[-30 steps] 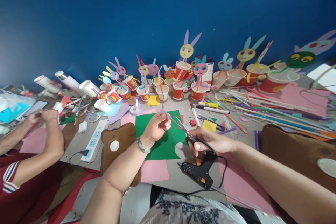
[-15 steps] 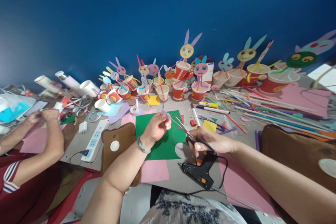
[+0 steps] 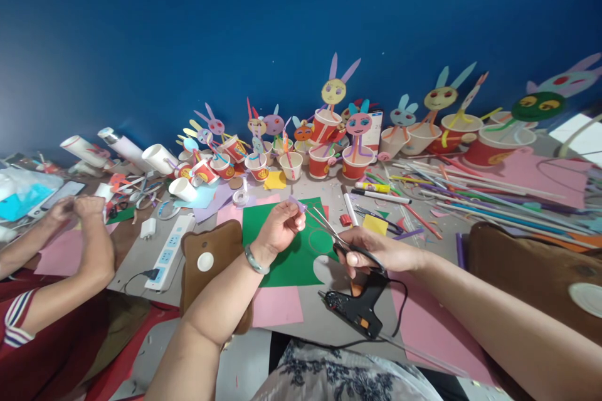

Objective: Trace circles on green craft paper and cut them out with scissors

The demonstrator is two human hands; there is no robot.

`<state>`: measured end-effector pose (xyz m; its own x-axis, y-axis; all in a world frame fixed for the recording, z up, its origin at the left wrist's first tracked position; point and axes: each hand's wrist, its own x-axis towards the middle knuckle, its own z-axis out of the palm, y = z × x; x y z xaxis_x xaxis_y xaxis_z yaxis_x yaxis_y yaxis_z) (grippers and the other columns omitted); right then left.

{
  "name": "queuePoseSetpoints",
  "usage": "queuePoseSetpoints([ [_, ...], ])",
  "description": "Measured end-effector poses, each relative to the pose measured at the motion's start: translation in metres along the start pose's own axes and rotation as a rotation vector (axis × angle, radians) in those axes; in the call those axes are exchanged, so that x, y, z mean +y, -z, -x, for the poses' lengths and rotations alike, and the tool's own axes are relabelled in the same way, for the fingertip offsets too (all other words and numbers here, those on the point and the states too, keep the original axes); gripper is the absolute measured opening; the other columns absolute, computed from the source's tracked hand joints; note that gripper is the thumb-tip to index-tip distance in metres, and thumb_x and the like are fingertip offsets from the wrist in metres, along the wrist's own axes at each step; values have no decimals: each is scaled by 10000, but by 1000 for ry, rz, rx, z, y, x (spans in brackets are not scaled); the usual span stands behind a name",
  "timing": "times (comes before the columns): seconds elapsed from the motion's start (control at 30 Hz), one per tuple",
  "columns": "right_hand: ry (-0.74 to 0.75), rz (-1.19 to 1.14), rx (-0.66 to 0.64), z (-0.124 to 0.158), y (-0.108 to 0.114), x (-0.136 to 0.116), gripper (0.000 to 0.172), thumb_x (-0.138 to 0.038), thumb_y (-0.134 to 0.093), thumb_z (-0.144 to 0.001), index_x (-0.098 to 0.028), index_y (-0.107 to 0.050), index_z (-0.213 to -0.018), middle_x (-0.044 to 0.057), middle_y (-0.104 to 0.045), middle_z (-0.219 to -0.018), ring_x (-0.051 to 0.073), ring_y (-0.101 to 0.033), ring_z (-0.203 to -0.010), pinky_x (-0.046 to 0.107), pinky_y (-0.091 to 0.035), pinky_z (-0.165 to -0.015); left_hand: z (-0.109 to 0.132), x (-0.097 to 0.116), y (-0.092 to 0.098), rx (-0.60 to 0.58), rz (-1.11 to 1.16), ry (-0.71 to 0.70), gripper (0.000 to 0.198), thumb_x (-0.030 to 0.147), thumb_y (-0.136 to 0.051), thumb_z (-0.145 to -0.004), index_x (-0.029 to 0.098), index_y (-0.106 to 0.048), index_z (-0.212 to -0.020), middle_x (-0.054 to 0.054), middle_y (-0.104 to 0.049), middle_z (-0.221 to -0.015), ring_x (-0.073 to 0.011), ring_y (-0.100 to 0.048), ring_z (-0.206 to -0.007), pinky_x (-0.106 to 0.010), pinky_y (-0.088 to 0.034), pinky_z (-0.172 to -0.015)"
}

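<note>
My left hand (image 3: 279,229) is closed in a pinch on a small purple paper piece (image 3: 297,203), held above a green paper sheet (image 3: 292,260). A jade bangle sits on that wrist. My right hand (image 3: 376,252) grips black-handled scissors (image 3: 335,233), whose blades point left and reach up to the purple piece. Just below my right hand lies a black hot glue gun (image 3: 358,308) with its cord.
Paper cups with bunny-eared paper faces (image 3: 335,91) line the blue wall. Coloured straws (image 3: 475,197) lie at right, a white power strip (image 3: 169,250) and brown pad (image 3: 211,263) at left. Pink paper (image 3: 276,306) lies near me. Another person's hands (image 3: 78,208) work at far left.
</note>
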<state>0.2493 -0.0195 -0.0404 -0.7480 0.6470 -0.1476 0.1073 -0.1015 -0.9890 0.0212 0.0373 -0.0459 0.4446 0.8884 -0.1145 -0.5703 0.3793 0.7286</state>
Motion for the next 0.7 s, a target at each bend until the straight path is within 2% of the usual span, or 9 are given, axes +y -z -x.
queuePoseSetpoints([
  [0.13,-17,23,1,0,2,-3,636,-762,-627,-782,-129,-593,-731,-2,-573,-590,79,-465,-487,211,-283,-458,-1,-1,1,-3,-20,-12,345,365,-897,-641,148,-633,-695,7,-567,-653,-72,-466,-552,-212,-338,-506],
  [0.7,-6,19,-4,1,2,1,614,-742,-628,-798,-130,-614,-764,25,-632,-635,90,-492,-499,205,-311,-453,-2,0,-3,14,-66,-25,375,380,-895,-638,147,-604,-680,26,-535,-620,-61,-462,-534,-206,-341,-506],
])
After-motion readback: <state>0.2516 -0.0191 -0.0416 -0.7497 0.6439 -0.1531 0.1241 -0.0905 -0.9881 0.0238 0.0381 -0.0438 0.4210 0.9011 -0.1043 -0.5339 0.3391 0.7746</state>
